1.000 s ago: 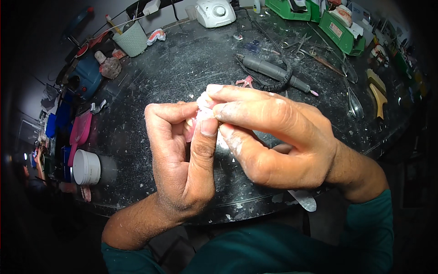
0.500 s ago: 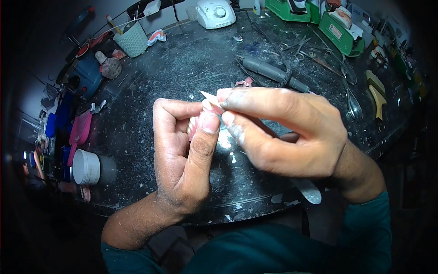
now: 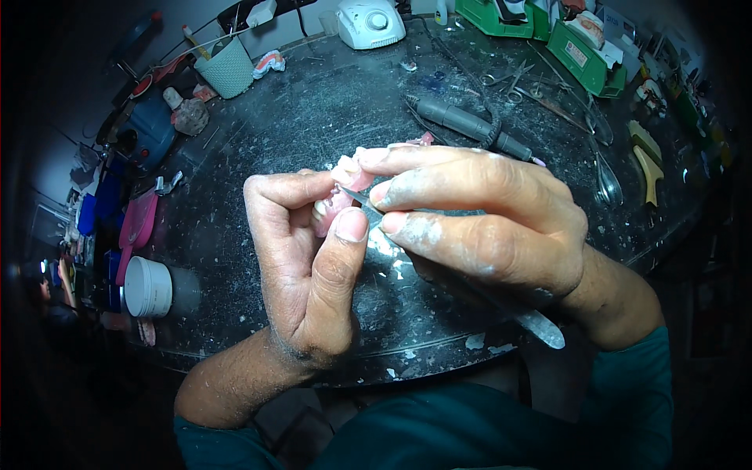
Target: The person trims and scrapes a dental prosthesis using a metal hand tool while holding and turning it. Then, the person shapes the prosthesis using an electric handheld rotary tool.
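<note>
My left hand [image 3: 294,274] grips a pink denture [image 3: 335,205] with pale teeth, its thumb and bent index finger on either side. Part of the denture is hidden behind those fingers. My right hand [image 3: 493,223] is closed on a metal knife [image 3: 539,325], a slim, dark blade showing at the fingertips and a flat, rounded end coming out below the palm. The blade tip lies against the denture, between its upper and lower visible parts. Two right fingertips also rest at the denture's upper end.
A grey handpiece [image 3: 462,121] lies beyond my right hand, near scissors [image 3: 517,78] and a wooden-handled brush [image 3: 648,174]. A white tub [image 3: 147,287] and a pink dustpan [image 3: 139,219] are at left. Green bins [image 3: 583,59] and a white control box [image 3: 370,23] stand at the back.
The right fingers have shifted up along the denture, and the blade tip is lower and darker, against the pink part. The left hand has moved slightly left, tilting the denture.
</note>
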`<state>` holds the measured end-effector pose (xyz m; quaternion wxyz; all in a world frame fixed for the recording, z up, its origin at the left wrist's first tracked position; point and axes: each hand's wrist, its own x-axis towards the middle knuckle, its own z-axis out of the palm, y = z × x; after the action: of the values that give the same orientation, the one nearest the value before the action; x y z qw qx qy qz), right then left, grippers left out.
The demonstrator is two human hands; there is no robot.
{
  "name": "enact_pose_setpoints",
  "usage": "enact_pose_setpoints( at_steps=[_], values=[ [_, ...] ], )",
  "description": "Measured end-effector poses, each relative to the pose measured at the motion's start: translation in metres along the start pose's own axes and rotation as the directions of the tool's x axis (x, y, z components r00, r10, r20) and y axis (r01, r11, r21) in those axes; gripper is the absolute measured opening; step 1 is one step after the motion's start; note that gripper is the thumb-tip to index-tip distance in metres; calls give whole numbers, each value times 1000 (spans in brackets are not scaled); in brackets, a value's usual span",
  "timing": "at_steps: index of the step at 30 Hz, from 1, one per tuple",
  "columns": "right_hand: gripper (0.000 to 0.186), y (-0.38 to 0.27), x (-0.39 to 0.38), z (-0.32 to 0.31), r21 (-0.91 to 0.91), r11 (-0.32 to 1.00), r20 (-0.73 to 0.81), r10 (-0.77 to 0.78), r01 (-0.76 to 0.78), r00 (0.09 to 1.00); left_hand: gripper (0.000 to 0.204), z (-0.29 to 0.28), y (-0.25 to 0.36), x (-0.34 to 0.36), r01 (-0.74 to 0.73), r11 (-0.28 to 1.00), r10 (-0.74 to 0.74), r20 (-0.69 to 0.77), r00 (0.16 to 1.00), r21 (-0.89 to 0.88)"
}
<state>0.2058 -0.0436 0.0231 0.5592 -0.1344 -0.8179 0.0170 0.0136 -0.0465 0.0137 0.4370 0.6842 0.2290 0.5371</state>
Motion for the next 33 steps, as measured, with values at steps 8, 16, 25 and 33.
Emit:
enact_pose_setpoints(
  at_steps=[8,16,25,33],
  values=[
    [23,0,2,0,-48,999,15,6,-5,1000,29,0,0,1,-14,999,14,0,1000,-30],
    [25,-1,2,-2,-25,1000,11,-4,4,1000,29,-1,-6,0,-72,997,73,56,996,-33],
    [29,-2,2,2,5,1000,-15,-4,4,1000,27,1,-3,3,-117,988,120,28,992,-100],
    [28,-3,1,1,-20,1000,-13,-2,2,1000,28,1,-4,4,-118,990,120,31,992,-71]
  ],
)
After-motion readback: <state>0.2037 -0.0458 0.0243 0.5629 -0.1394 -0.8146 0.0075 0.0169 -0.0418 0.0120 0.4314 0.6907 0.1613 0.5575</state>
